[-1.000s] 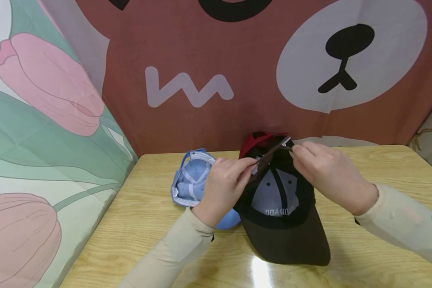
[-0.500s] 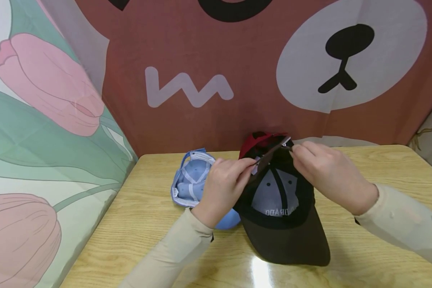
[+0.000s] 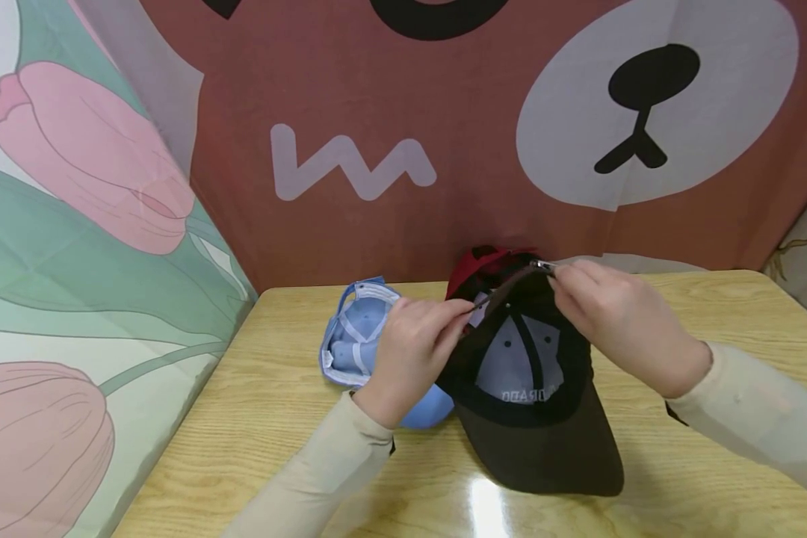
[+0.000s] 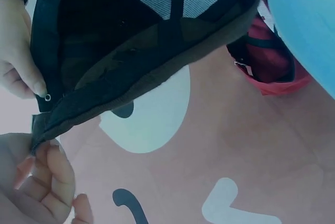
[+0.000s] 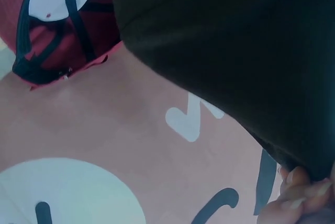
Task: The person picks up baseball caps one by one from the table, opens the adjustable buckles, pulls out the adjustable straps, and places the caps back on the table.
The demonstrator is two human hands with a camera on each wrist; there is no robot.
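Note:
A dark brown baseball cap (image 3: 545, 456) tilts with its hollow inside toward me and its brim low over the table. Reversed lettering shows inside its grey front panel. My left hand (image 3: 410, 351) pinches one part of its back strap (image 3: 504, 288). My right hand (image 3: 628, 321) pinches the cap's back edge beside a small metal buckle (image 3: 542, 265). In the left wrist view, a small metal eyelet (image 4: 47, 98) sits beside the right thumb. The right wrist view is largely filled by the cap's dark outer side (image 5: 220, 41), with fingertips at its lower right.
A light blue cap (image 3: 359, 329) lies left of the dark one, partly behind my left hand. Behind the dark cap stands a red cap (image 3: 474, 265), mostly covered. The wooden table (image 3: 242, 441) ends at a brown bear-print cloth (image 3: 350, 232).
My right hand has shifted slightly right, and the dark cap has moved a little with it. The buckle now sits closer to the right fingertips. The left hand barely moved.

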